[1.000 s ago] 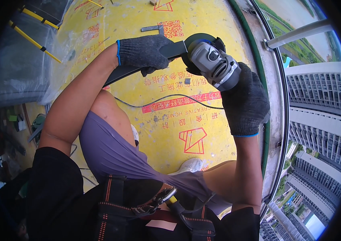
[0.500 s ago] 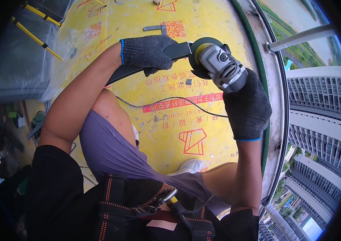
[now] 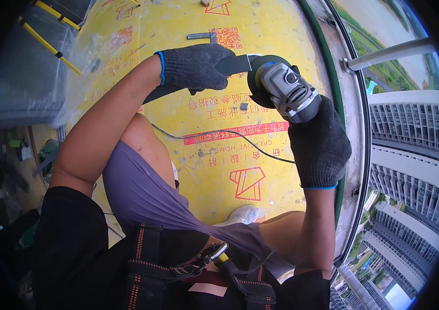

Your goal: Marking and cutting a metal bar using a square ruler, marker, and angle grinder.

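My left hand (image 3: 193, 66), in a dark knitted glove with a blue cuff, is closed around a dark grey flat metal bar (image 3: 235, 65). The bar runs back under my left forearm, and its bright cut end points right. My gloved right hand (image 3: 320, 147) grips a grey angle grinder (image 3: 291, 92) by its body. The grinder's dark disc (image 3: 257, 77) is right at the bar's end; whether they touch I cannot tell. Both are held above the floor.
Yellow printed sheeting (image 3: 214, 111) covers the floor, crossed by a dark cord (image 3: 219, 128). An L-shaped metal piece (image 3: 201, 36) lies beyond my left hand. A window ledge (image 3: 353, 155) runs along the right, high above buildings. Clear plastic film (image 3: 67, 77) lies left.
My left hand and the bar have shifted slightly right. The grinder and my right hand have moved a little right and nearer to me.
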Available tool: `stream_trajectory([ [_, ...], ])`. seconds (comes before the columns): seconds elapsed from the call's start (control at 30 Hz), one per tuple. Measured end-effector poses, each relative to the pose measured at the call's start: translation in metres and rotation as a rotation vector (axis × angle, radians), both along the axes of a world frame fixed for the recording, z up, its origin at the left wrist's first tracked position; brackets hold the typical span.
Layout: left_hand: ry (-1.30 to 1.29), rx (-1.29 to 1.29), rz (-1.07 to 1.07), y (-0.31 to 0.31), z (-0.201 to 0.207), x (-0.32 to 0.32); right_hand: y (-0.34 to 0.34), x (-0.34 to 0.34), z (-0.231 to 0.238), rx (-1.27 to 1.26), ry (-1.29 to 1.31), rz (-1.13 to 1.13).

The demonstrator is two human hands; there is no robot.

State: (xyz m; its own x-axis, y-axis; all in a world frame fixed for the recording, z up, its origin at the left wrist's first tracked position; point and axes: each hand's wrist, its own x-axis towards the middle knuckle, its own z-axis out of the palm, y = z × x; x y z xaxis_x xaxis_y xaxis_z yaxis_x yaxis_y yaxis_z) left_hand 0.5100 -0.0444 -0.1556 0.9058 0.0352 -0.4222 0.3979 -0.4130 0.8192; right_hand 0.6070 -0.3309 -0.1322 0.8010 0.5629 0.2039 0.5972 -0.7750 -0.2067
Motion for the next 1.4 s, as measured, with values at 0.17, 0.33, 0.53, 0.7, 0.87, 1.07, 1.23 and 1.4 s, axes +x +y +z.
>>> stream_trajectory([
  [0.17,0.012,0.129,0.01,-0.005,0.004,0.0,0.002,-0.003,0.001,-0.001,0.016,0.017],
  [0.33,-0.031,0.169,-0.037,-0.004,-0.005,0.002,0.003,-0.002,0.002,0.013,-0.002,0.034],
  [0.53,-0.193,0.367,-0.131,-0.001,-0.018,0.003,0.003,-0.001,0.004,-0.022,0.0,0.032],
  [0.7,-0.195,0.394,-0.153,0.001,-0.021,0.002,0.003,-0.004,0.005,-0.003,-0.029,0.038],
  [0.87,-0.256,0.414,-0.167,0.003,-0.025,0.003,0.003,-0.007,0.002,0.021,-0.03,0.063],
  [1.07,-0.223,0.383,-0.173,0.006,-0.031,0.004,-0.002,-0.01,-0.002,-0.004,-0.131,0.119],
  [1.23,-0.157,0.349,-0.144,0.001,-0.024,0.005,-0.004,-0.008,-0.004,0.009,-0.231,0.164],
  [1.4,-0.033,0.268,-0.097,-0.005,-0.004,0.004,-0.009,-0.001,-0.001,0.02,-0.09,0.037],
])
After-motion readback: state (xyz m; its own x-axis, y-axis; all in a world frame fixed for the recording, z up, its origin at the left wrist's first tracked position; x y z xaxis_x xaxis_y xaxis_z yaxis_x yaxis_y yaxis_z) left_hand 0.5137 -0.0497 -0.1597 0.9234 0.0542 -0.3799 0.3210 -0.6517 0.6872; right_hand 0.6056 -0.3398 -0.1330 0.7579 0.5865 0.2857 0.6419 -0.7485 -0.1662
